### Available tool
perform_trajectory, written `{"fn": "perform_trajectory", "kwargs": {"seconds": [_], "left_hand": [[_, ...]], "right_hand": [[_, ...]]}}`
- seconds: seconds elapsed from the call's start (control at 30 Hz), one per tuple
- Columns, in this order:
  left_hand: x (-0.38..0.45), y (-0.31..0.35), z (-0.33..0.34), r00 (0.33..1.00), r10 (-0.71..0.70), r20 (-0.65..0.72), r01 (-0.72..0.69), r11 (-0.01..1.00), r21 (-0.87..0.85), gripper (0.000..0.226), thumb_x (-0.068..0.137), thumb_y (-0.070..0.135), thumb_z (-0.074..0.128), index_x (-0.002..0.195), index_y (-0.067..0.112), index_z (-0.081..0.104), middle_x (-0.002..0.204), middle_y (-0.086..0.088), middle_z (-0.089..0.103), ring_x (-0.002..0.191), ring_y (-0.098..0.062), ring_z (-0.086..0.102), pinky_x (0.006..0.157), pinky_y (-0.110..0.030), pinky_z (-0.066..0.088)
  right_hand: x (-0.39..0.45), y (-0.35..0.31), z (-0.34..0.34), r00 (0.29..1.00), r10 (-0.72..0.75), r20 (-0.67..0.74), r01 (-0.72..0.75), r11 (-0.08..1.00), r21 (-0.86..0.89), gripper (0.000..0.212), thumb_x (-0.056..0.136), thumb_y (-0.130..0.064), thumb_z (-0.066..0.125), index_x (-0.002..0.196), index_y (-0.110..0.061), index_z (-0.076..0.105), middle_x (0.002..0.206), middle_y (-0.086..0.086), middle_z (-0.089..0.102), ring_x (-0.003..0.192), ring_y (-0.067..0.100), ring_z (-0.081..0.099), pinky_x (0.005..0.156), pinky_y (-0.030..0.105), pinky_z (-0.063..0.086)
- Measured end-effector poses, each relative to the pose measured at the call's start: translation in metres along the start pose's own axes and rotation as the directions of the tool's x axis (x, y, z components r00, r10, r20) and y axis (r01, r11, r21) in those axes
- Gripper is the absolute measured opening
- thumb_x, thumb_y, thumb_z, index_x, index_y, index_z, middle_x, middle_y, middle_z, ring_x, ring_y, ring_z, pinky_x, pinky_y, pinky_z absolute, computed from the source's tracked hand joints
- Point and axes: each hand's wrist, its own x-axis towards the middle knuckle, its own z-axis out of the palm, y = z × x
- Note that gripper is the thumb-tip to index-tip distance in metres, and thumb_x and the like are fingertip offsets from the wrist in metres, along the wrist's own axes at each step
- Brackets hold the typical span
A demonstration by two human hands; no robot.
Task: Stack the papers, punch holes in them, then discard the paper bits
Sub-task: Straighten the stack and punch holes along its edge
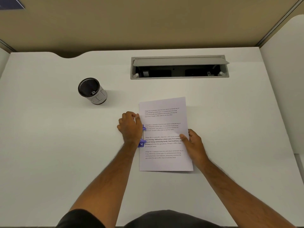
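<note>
White matte desk (230, 120), flat and smooth, beige partition wall behind it. Grey metal cable tray (180, 67) recessed at 12 o'clock, flap lid propped up, dark inside.

Papers (165, 134): printed sheets, four text blocks on top, squared into one stack lying flat just right of desk centre, long edge running 12 to 6. Can't tell the sheet count.

Hole punch (142, 137): purple plastic with a metal rod, sitting on the stack's left edge at 9 o'clock, mostly hidden under the left hand.

Left hand (130, 127): palm down, knuckles arched, fingers curled over the punch, gripping it. Right hand (194, 143): at the stack's right edge, 3 o'clock, thumb on top of the sheets, fingers wrapped at the edge, pinching the papers. Both forearms bare, coming in from 6 o'clock.

Cup (92, 91): cylindrical, black mesh inside, white outer wall, upright at 10 o'clock, well apart from the stack. Small bits at its bottom, too small to identify.

Open desk on all sides of the stack; widest clear area at 8 o'clock.
</note>
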Motion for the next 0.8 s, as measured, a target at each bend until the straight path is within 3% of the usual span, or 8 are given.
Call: {"fn": "perform_trajectory", "kwargs": {"seconds": [0.13, 0.3, 0.8], "left_hand": [[0.001, 0.0, 0.0, 0.999, 0.04, -0.002, -0.039, 0.995, 0.086, 0.015, 0.102, 0.017, 0.047, 0.103, 0.012, 0.061, 0.103, -0.008, 0.064, 0.096, -0.029, 0.057, 0.083, -0.042, 0.039], [0.002, -0.003, 0.002, 0.996, 0.087, 0.0, -0.086, 0.992, 0.091, 0.019, 0.095, 0.005, 0.048, 0.103, 0.014, 0.063, 0.102, -0.005, 0.064, 0.095, -0.027, 0.056, 0.08, -0.036, 0.032], [0.003, -0.017, 0.013, 0.984, 0.171, -0.044, -0.166, 0.981, 0.101, 0.029, 0.089, 0.001, 0.04, 0.099, 0.019, 0.06, 0.102, 0.0, 0.06, 0.09, -0.022, 0.053, 0.08, -0.032, 0.026]], "right_hand": [[0.0, 0.0, 0.001, 1.0, 0.0, 0.001, 0.0, 1.0, 0.01, 0.01, 0.101, -0.022, 0.061, 0.104, -0.03, 0.065, 0.103, -0.023, 0.076, 0.091, 0.002, 0.074, 0.069, 0.012, 0.054], [0.001, 0.001, 0.0, 1.0, 0.005, 0.004, -0.005, 1.0, 0.017, 0.011, 0.101, -0.023, 0.061, 0.105, -0.032, 0.066, 0.105, -0.022, 0.076, 0.094, 0.004, 0.074, 0.072, 0.014, 0.056], [0.004, 0.005, -0.001, 1.0, 0.025, 0.013, -0.025, 1.0, 0.003, 0.011, 0.101, -0.027, 0.06, 0.107, -0.035, 0.064, 0.106, -0.027, 0.074, 0.094, 0.001, 0.074, 0.072, 0.012, 0.055]]}}
